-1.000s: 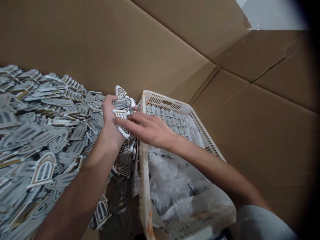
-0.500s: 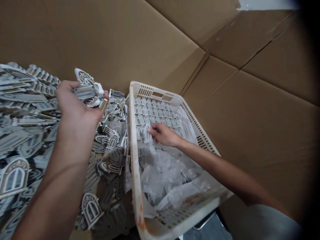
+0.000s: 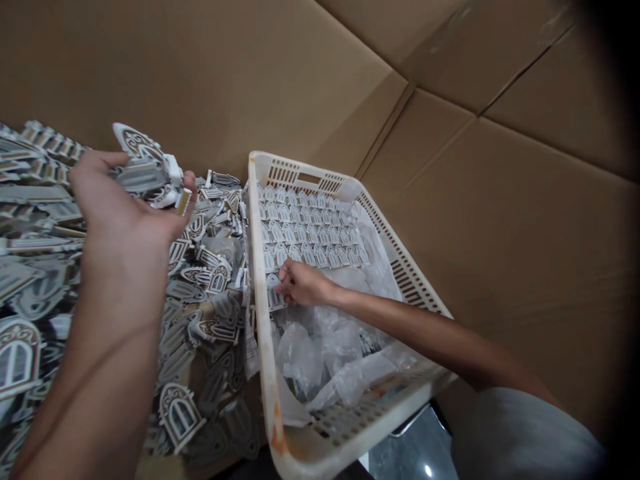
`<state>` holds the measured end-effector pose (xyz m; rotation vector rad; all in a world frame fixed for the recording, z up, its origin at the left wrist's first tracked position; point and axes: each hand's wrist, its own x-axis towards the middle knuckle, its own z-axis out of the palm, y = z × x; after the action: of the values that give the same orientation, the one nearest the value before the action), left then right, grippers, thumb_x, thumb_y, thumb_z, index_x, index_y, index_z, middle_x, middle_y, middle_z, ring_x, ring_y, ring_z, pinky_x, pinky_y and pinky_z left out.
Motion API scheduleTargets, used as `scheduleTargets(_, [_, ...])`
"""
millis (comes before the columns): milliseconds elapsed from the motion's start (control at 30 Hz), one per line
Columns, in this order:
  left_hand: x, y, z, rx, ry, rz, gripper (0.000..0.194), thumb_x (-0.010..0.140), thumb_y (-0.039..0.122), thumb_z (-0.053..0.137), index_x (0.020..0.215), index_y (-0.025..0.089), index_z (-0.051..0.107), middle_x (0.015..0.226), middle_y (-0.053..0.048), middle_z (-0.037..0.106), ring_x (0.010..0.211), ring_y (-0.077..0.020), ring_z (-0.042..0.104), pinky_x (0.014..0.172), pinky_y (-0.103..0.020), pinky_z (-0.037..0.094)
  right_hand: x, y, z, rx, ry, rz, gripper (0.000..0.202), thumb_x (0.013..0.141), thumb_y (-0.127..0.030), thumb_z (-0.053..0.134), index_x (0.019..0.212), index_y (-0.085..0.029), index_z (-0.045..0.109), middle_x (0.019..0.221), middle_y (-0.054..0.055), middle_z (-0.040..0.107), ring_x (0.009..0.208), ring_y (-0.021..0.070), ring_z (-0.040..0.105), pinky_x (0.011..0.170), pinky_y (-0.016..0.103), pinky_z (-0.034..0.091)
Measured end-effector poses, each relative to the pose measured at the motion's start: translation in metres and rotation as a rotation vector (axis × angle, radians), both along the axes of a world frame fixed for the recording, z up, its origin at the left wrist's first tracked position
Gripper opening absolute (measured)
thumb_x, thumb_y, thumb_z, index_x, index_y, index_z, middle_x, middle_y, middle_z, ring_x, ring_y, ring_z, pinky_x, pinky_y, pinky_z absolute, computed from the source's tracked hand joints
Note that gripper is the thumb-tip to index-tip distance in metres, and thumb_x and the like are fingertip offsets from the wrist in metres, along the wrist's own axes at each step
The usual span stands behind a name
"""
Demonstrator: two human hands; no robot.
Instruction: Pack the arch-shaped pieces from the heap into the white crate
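My left hand (image 3: 130, 200), palm up above the loose pile, cups several small arched window pieces (image 3: 145, 175), white and grey with brown scrollwork. Inside the white plastic crate (image 3: 261, 287), my right hand (image 3: 305, 283) pinches one arched window piece (image 3: 275, 292) by its right edge. That piece lies at the crate's left side, just below the rows of matching pieces (image 3: 315, 230) laid out side by side. Crumpled clear plastic film (image 3: 320, 347) fills the crate's near part, below my right hand.
A large heap of loose arched pieces (image 3: 215, 327) spreads to the left of the crate. Cardboard walls (image 3: 200, 73) rise behind and to the right. Under the crate's near right corner sits a dark shiny surface (image 3: 415, 447).
My right hand has moved left and nearer with its window piece, down to the crate's left side. My left hand has shifted left, still holding its pieces. The view has shifted slightly.
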<state>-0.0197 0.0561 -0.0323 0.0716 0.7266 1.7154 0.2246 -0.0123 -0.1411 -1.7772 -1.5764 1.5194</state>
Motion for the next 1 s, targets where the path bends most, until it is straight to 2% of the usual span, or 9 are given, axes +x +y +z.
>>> scheduleTargets(133, [0.0, -0.004, -0.001, 0.04, 0.038, -0.017, 0.015, 0.079, 0.017, 0.059, 0.094, 0.019, 0.056, 0.098, -0.002, 0.066, 0.084, -0.0169, 0.067, 0.062, -0.029, 0.064, 0.0, 0.004, 0.005, 0.0, 0.042, 0.016, 0.026, 0.09, 0.0, 0.053, 0.093, -0.023, 0.041, 0.075, -0.003, 0.064, 0.051, 0.0093, 0.05, 0.048, 0.022, 0.037])
scheduleTargets(200, [-0.001, -0.006, -0.002, 0.06, 0.046, -0.019, 0.018, 0.076, 0.014, 0.06, 0.093, 0.019, 0.056, 0.099, -0.002, 0.067, 0.087, -0.0173, 0.067, 0.063, -0.03, 0.064, 0.009, 0.01, 0.016, 0.06, 0.038, 0.115, 0.026, 0.09, -0.005, 0.062, 0.096, -0.022, 0.044, 0.072, -0.004, 0.062, 0.055, 0.0103, 0.053, 0.05, 0.023, 0.04])
scheduleTargets(300, [-0.002, -0.006, -0.002, 0.068, 0.039, 0.012, 0.02, 0.072, 0.012, 0.059, 0.09, 0.018, 0.054, 0.098, -0.001, 0.065, 0.087, -0.0181, 0.066, 0.063, -0.031, 0.064, 0.031, 0.018, 0.041, 0.15, 0.014, 0.263, 0.023, 0.089, -0.01, 0.07, 0.095, -0.02, 0.051, 0.068, -0.005, 0.055, 0.061, 0.0105, 0.052, 0.054, 0.022, 0.042])
scheduleTargets(400, [-0.004, -0.005, -0.003, 0.065, 0.05, 0.01, 0.016, 0.076, 0.013, 0.058, 0.09, 0.019, 0.055, 0.1, -0.001, 0.067, 0.091, -0.0193, 0.067, 0.06, -0.031, 0.063, 0.055, 0.019, 0.064, 0.078, 0.006, 0.341, 0.022, 0.087, -0.012, 0.071, 0.08, -0.019, 0.051, 0.068, -0.004, 0.051, 0.065, 0.011, 0.053, 0.06, 0.024, 0.05])
scheduleTargets(467, [-0.006, -0.004, -0.005, 0.082, 0.053, -0.006, 0.016, 0.08, 0.013, 0.057, 0.094, 0.02, 0.057, 0.104, -0.002, 0.069, 0.095, -0.0198, 0.068, 0.061, -0.032, 0.063, 0.065, 0.015, 0.07, -0.029, 0.011, 0.362, 0.024, 0.085, -0.016, 0.073, 0.075, -0.019, 0.052, 0.071, -0.003, 0.051, 0.067, 0.0128, 0.057, 0.065, 0.029, 0.058])
scheduleTargets(600, [-0.009, 0.001, -0.011, 0.092, 0.07, -0.01, 0.022, 0.079, 0.016, 0.06, 0.1, 0.023, 0.058, 0.109, -0.001, 0.07, 0.104, -0.0204, 0.069, 0.068, -0.034, 0.066, 0.069, 0.0, 0.062, -0.137, -0.013, 0.286, 0.023, 0.086, -0.025, 0.078, 0.081, -0.018, 0.057, 0.076, -0.002, 0.052, 0.071, 0.0171, 0.068, 0.066, 0.034, 0.064])
scheduleTargets(733, [-0.009, 0.001, -0.011, 0.051, 0.098, -0.018, 0.023, 0.078, 0.017, 0.061, 0.099, 0.023, 0.056, 0.11, 0.0, 0.07, 0.112, -0.0219, 0.068, 0.07, -0.034, 0.067, 0.064, -0.009, 0.051, -0.104, -0.063, 0.191, 0.022, 0.091, -0.025, 0.074, 0.082, -0.019, 0.054, 0.079, 0.001, 0.061, 0.075, 0.0194, 0.071, 0.065, 0.033, 0.062])
scheduleTargets(867, [-0.008, -0.004, -0.007, 0.06, 0.141, -0.052, 0.02, 0.082, 0.016, 0.057, 0.1, 0.024, 0.055, 0.106, 0.001, 0.068, 0.12, -0.0187, 0.066, 0.074, -0.031, 0.067, 0.062, -0.009, 0.05, -0.057, -0.07, 0.211, 0.021, 0.099, -0.023, 0.064, 0.084, -0.021, 0.049, 0.08, 0.002, 0.065, 0.08, 0.0198, 0.073, 0.068, 0.031, 0.058])
scheduleTargets(1000, [-0.009, -0.007, -0.008, 0.09, 0.168, -0.03, 0.019, 0.08, 0.016, 0.058, 0.098, 0.023, 0.055, 0.111, 0.001, 0.069, 0.124, -0.0205, 0.065, 0.071, -0.031, 0.067, 0.059, -0.002, 0.052, 0.082, -0.069, 0.298, 0.024, 0.101, -0.027, 0.062, 0.087, -0.022, 0.043, 0.078, -0.002, 0.056, 0.081, 0.0205, 0.073, 0.063, 0.028, 0.053])
